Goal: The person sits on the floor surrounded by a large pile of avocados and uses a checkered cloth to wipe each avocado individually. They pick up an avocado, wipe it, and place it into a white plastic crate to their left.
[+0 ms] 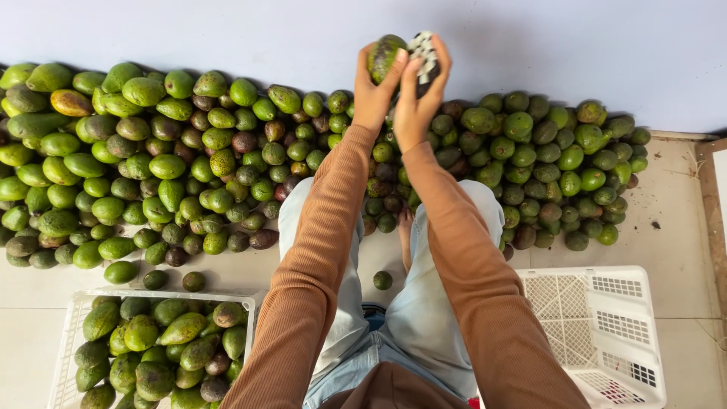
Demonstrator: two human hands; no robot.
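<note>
Avocado and sticker sheet held up at arm's length, above the heap.

We judge the avocado firm, fairly heavy and smooth-skinned, best cupped around its broad middle. Our left hand wraps it from below, fingers closed; our right hand, touching alongside, pinches a small white sticker sheet. Beneath lie the avocado pile, one filled white crate and one empty crate.

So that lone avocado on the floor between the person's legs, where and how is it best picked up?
The lone avocado lies apart from the avocado pile, on bare floor between the legs, with nothing touching it. Probably best to come straight down from above and grip across its widest middle, fingers on opposite sides. It looks small and rounded, so a pinch near an end could slip. Both hands are busy above.
</note>
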